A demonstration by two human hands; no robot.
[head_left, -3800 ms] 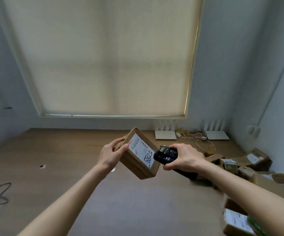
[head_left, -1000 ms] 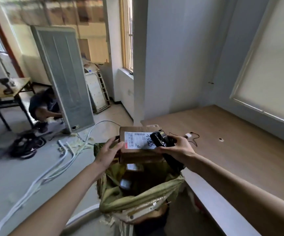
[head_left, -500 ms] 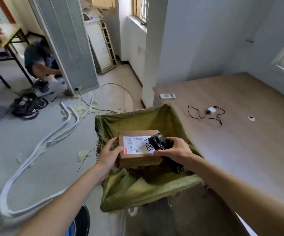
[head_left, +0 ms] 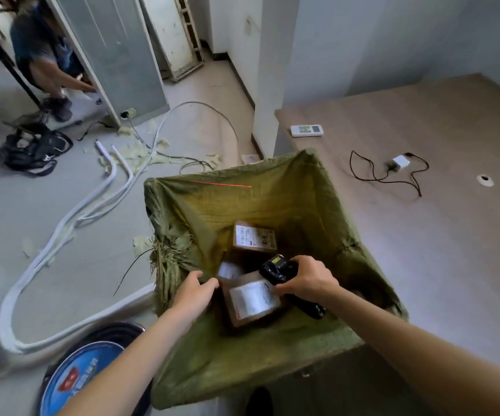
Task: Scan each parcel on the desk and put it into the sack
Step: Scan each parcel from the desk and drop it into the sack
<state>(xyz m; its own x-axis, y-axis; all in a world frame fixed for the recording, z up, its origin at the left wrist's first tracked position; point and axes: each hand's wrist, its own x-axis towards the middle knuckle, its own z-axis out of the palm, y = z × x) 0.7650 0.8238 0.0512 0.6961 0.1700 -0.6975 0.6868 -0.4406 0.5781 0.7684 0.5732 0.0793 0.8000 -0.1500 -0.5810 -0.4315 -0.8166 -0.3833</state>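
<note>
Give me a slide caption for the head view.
Scanned parcel dropping into green sack; right hand grips scanner, left hand open.

Upper right of your frame, a white remote lies near the desk's far edge, and a white charger sits in a loose loop of black cable. At the upper left, a person crouches beside a tall grey panel. White hoses curve across the floor at your left, with a black bag above them and a round blue lid at the lower left.
</note>
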